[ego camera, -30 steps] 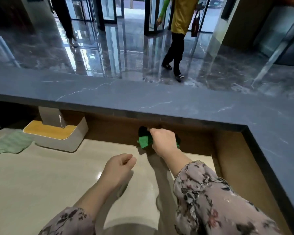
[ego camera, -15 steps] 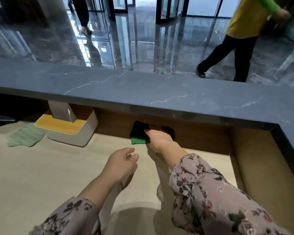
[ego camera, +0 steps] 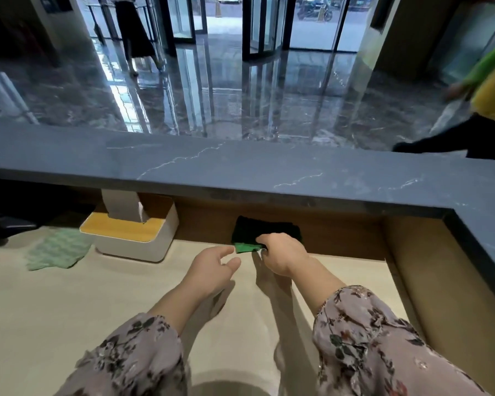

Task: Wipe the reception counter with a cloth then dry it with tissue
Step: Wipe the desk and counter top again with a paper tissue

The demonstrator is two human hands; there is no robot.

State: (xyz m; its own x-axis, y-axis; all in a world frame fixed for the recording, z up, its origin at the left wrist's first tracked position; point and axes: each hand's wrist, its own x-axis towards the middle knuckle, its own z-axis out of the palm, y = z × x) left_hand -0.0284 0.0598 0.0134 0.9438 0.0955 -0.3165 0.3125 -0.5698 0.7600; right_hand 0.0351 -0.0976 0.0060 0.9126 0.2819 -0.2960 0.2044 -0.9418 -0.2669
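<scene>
Head cam — right hand (ego camera: pixel 280 254) gripped cloth (ego camera: pixel 265 228) below counter (ego camera: pixel 240 170), left hand (ego camera: pixel 212 270) relaxed, empty — cloth needed flattening before wiping.

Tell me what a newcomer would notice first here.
The right hand grips a dark green cloth against the wooden panel under the marble counter, the open left hand beside it. Left of them sits a white tissue box with a pale green cloth next to it. Beyond, people cross a glossy lobby floor.

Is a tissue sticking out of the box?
Out: a tissue stands upright from the slot in the lid of the box.
</scene>
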